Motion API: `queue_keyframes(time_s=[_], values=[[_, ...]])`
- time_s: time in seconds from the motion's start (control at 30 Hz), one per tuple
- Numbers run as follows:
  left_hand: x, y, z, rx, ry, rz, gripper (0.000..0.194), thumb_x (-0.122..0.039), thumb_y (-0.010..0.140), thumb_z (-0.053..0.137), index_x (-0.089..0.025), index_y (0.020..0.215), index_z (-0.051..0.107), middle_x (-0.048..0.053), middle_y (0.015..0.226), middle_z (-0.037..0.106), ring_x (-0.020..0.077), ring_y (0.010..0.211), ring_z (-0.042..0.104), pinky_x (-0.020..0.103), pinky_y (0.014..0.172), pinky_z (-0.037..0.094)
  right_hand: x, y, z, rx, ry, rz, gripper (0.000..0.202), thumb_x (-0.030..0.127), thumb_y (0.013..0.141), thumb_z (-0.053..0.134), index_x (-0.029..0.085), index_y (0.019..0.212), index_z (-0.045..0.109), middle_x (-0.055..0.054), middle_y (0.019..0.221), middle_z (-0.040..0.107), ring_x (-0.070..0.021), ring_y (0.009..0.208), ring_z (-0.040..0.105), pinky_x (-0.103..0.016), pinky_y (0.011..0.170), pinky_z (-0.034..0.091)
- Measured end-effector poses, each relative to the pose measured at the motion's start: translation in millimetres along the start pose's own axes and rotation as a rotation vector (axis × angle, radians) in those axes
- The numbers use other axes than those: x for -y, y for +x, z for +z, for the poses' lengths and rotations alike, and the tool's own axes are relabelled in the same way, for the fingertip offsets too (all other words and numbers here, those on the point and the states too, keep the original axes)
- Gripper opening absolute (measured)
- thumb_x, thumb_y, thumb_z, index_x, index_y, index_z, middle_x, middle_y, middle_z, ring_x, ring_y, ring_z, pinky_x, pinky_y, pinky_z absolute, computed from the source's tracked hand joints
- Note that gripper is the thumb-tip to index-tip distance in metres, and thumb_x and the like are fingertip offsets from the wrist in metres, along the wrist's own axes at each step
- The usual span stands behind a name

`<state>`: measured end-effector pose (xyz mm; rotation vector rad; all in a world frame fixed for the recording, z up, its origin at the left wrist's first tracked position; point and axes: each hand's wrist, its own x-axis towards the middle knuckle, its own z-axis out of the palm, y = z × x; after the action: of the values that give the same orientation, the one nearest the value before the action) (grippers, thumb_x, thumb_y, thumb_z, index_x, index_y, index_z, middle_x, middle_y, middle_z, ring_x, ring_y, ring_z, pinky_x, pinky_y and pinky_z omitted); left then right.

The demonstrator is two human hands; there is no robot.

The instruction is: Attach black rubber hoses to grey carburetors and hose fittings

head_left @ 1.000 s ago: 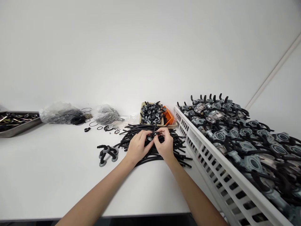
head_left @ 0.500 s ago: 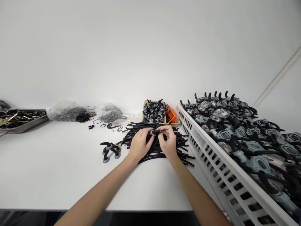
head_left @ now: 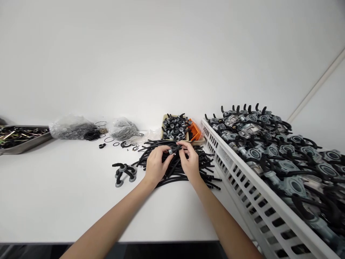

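While left hand (head_left: 155, 163) holds gray-capped part (head_left: 170, 151), right fingers (head_left: 185, 144) now higher.

Left of the left hand (head_left: 155, 165), elbowed fittings (head_left: 123, 168) obstruct low travel; the worktop (head_left: 61, 190) past them is open. A white crate (head_left: 228, 157) walls off the right of the right hand (head_left: 190, 164). Beneath and beyond both hands, piled hoses (head_left: 176, 169) block low passage.

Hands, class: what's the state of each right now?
Left hand: closed, holding the grey cap.
Right hand: closed, holding the black tube.
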<state>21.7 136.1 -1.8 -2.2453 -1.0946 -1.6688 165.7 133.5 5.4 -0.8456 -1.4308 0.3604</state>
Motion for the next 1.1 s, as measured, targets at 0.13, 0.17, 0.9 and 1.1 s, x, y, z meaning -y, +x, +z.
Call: queue_keyframes(time_s=[0.13,0.17,0.9,1.1], values=[[1.1,-0.8,0.4,-0.011,0.005,-0.016,0.017,-0.028,0.09,0.058,-0.021,0.105,0.054,0.003,0.092,0.065,0.0175,0.084,0.063,0.032,0.078,0.051,-1.5,-0.5,-0.4,0.005,-0.114,-0.075,0.031,0.016,0.092,0.044,0.022,0.115,0.063,-0.008,0.111,0.068,-0.0198,0.101,0.063,-0.034,0.084,0.053],[1.3,-1.1,0.5,-0.011,0.008,-0.024,0.018,-0.028,0.09,0.058,-0.021,0.105,0.054,0.003,0.091,0.065,0.0174,0.082,0.062,0.032,0.077,0.051,-1.5,-0.6,-0.7,0.009,-0.143,-0.101,0.031,0.016,0.093,0.043,0.022,0.116,0.063,-0.008,0.112,0.068,-0.0203,0.103,0.062,-0.035,0.085,0.052],[0.1,0.7,-0.3,-0.005,-0.028,-0.19,0.02,-0.025,0.091,0.053,-0.021,0.11,0.054,0.001,0.084,0.065,0.0157,0.075,0.062,0.031,0.075,0.05,-0.3,-1.6,-0.6,0.028,-0.277,-0.235,0.023,0.016,0.095,0.044,0.019,0.111,0.061,-0.009,0.1,0.067,-0.0213,0.092,0.06,-0.036,0.083,0.05],[2.1,-1.3,1.4,-0.019,-0.037,-0.171,0.019,-0.023,0.091,0.054,-0.021,0.109,0.055,0.002,0.085,0.066,0.016,0.075,0.062,0.032,0.075,0.05,-5.2,-2.6,0.1,0.016,-0.319,-0.21,0.021,0.02,0.098,0.038,0.02,0.102,0.059,-0.009,0.096,0.067,-0.0226,0.093,0.061,-0.038,0.082,0.049]])
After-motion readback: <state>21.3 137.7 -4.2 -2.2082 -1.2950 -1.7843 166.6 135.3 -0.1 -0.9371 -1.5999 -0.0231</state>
